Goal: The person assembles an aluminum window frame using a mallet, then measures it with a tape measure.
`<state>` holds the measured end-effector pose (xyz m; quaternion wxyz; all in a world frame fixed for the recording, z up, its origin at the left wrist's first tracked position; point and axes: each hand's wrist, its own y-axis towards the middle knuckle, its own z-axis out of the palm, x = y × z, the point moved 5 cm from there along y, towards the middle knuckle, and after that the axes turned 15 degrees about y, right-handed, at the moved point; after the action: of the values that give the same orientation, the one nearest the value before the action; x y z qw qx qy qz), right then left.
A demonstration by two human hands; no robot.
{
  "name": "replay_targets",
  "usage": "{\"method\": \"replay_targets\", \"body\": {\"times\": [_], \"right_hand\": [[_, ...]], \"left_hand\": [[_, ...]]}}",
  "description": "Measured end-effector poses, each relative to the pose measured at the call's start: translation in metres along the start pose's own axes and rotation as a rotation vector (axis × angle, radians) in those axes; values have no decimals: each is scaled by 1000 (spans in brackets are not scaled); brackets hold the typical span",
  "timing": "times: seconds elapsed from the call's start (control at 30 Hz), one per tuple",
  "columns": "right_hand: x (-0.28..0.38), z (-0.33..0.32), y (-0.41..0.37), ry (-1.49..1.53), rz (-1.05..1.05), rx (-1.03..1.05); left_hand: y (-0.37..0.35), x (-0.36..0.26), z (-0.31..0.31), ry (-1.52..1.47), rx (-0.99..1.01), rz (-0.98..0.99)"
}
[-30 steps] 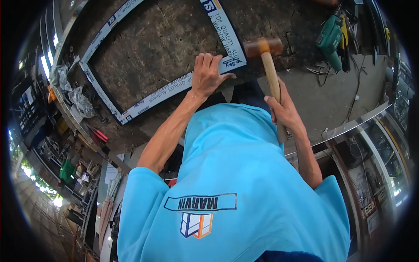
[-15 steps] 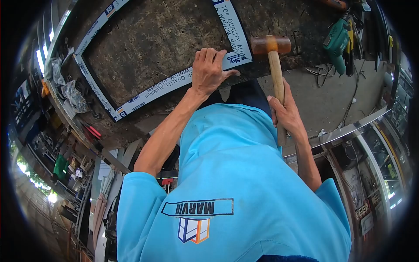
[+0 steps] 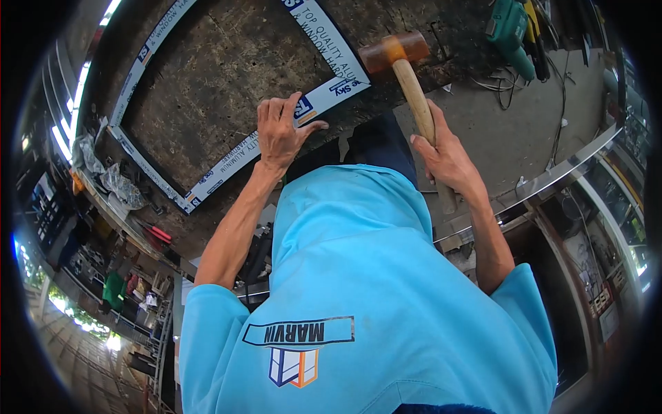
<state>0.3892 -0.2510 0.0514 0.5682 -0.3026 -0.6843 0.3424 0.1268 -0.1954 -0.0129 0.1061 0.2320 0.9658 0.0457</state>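
A dark window frame covered in printed white tape (image 3: 231, 164) lies on the worn brown workbench (image 3: 227, 62). My left hand (image 3: 279, 134) is wrapped over the frame's near side, thumb stretched out to the right. In my right hand (image 3: 448, 155) is the wooden handle of a mallet (image 3: 416, 96). The mallet's amber-brown head (image 3: 393, 52) is right beside the frame's near right corner; whether they touch is hard to tell.
A green power tool (image 3: 510, 38) lies at the upper right, with cables (image 3: 507, 86) below it. Crumpled clear plastic (image 3: 121, 185) and red-handled pliers (image 3: 158, 233) lie at the bench's left edge. Shelves with clutter stand at the lower left.
The view has shifted, so the bench and tools appear displaced. My left hand has slid leftward along the frame's near side, uncovering a printed logo. The mallet head is now nearer the frame's corner.
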Motion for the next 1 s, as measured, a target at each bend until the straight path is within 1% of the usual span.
{"method": "replay_targets", "body": {"times": [0.13, 0.2, 0.27, 0.33, 0.37, 0.43, 0.5, 0.53, 0.57, 0.6, 0.67, 0.7, 0.73, 0.8, 0.83, 0.9, 0.97, 1.0], "right_hand": [[-5, 1, 2, 28, -31, -38], [-5, -5, 0, 159, -66, -7], [13, -29, -5, 161, -68, 6], [23, -54, -13, 179, -235, -220], [26, -56, -11, 175, -239, -211], [28, -73, -16, 458, -357, -538], [0, -44, -8, 234, -259, -487], [-5, -10, -11, 4, -202, -333], [-10, 23, -16, -222, -182, -175], [-3, 16, -18, -219, -178, -183], [5, 2, -7, -100, -67, -79], [5, 6, -9, -175, -145, -113], [2, 4, -6, -178, -160, -127], [0, 5, -5, -315, -304, -163], [-3, 7, -9, -315, -293, -151], [-4, 4, -5, -311, -203, -158], [-5, 5, -6, -322, -195, -159], [-3, 4, -5, -334, -197, -168]], "left_hand": [[6, -2, 0, 1, -2, -7], [4, -2, -1, 6, -2, -3], [4, -1, -2, 8, -17, -3], [5, 0, -2, 12, -32, -4], [5, 0, -1, 5, -38, -8], [4, -1, -3, -7, -14, -14], [11, -10, -5, -20, -38, -2], [18, -14, -6, -30, -68, 16], [15, -15, -3, -6, -48, 21], [17, -16, -3, -11, -48, 29], [19, -13, -1, -41, -107, 35], [8, -17, -5, -57, -80, 41], [14, -16, -2, -53, -69, 31], [20, -14, 1, -43, -53, 4], [18, -15, 0, -50, -22, 26], [31, -14, 3, -49, -14, 56], [37, -22, 3, -78, -2, 135], [41, -23, 4, -75, -8, 136]]}}
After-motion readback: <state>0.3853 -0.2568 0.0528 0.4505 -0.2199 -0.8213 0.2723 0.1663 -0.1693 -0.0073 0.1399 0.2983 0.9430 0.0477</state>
